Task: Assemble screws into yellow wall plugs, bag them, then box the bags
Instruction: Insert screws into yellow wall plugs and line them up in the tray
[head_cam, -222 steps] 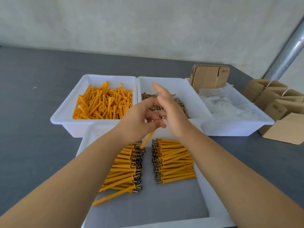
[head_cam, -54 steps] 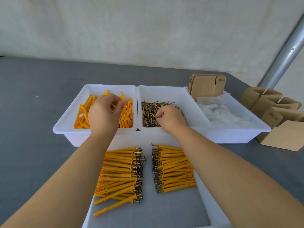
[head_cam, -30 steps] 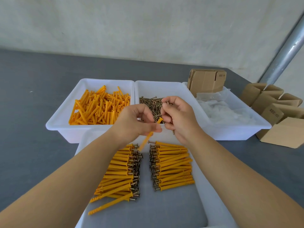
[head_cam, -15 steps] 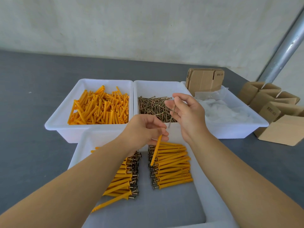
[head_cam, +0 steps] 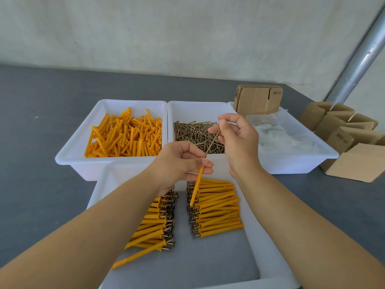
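While the left hand pinches a yellow wall plug tilted steeply, tip down over the near tray, the right hand pinches a screw slanting down-left toward it. Fingers hide the plug's open end.

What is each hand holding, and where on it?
The left hand pinches a yellow plastic wall plug at its top end; the right hand pinches a thin brass-coloured screw near its head.
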`<action>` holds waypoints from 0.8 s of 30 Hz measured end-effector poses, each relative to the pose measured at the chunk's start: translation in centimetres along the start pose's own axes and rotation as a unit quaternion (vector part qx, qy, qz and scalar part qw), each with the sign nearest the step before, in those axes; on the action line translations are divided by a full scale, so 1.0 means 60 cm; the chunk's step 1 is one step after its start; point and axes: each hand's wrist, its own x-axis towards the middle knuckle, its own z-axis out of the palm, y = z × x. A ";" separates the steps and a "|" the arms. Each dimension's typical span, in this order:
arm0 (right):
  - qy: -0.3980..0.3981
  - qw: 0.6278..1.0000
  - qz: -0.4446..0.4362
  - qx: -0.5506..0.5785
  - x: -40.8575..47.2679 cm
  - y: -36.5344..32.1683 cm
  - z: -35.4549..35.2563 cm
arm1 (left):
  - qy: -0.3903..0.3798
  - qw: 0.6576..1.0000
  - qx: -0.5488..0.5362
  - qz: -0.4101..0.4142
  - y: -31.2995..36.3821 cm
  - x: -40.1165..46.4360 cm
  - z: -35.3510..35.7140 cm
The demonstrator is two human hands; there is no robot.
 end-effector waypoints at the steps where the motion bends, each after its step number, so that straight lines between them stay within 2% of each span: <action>1: 0.000 1.000 -0.001 -0.003 0.000 0.000 0.000 | -0.001 1.000 0.000 0.000 0.000 0.000 0.000; 8: -0.009 0.999 -0.016 -0.037 -0.004 -0.005 -0.002 | -0.007 1.000 -0.003 0.005 0.002 -0.003 0.000; 11: -0.041 0.998 -0.028 -0.039 -0.007 -0.005 -0.003 | -0.004 1.000 -0.008 0.018 0.003 -0.002 -0.002; 14: -0.110 0.992 -0.058 -0.038 -0.017 -0.011 0.002 | 0.018 0.998 -0.017 0.063 0.007 -0.002 -0.009; 16: -0.127 0.988 -0.070 -0.047 -0.023 -0.016 0.006 | 0.042 0.993 0.027 0.111 0.011 0.000 -0.017; 18: -0.085 0.993 -0.067 -0.049 -0.021 -0.018 0.008 | 0.048 0.986 0.058 0.148 0.013 0.000 -0.020; 21: -0.001 0.998 -0.055 -0.027 -0.015 -0.020 0.000 | 0.038 0.984 0.049 0.169 0.012 0.000 -0.016; 24: 0.042 0.998 -0.048 -0.016 -0.008 -0.015 -0.012 | 0.038 0.969 0.141 0.198 0.007 -0.001 -0.010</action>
